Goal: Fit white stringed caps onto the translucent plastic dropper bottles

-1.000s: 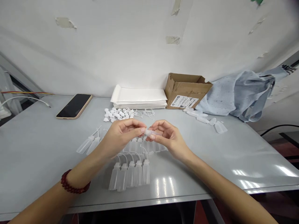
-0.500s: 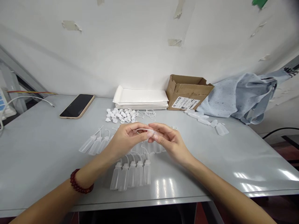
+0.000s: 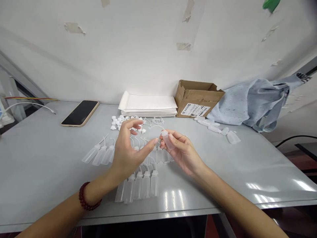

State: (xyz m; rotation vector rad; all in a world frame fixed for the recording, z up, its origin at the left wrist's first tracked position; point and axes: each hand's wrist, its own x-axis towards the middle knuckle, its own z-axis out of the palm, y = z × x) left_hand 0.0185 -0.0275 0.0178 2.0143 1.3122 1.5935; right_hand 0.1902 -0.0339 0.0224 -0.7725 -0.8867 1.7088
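Bottle, small, translucent: clamped between thumb and fingers of my right hand, tilted, above grey table. Thin white tube, curved leftward from bottle top. My left hand: thumb and fingers spread apart, just beside bottle. Front row of tubed bottles: lying nearest table edge. White caps: loose heap, beyond left hand. Phone: far left. Cardboard box: against wall, beside white stack.

Well lit, strip glare on tbl nr front edge
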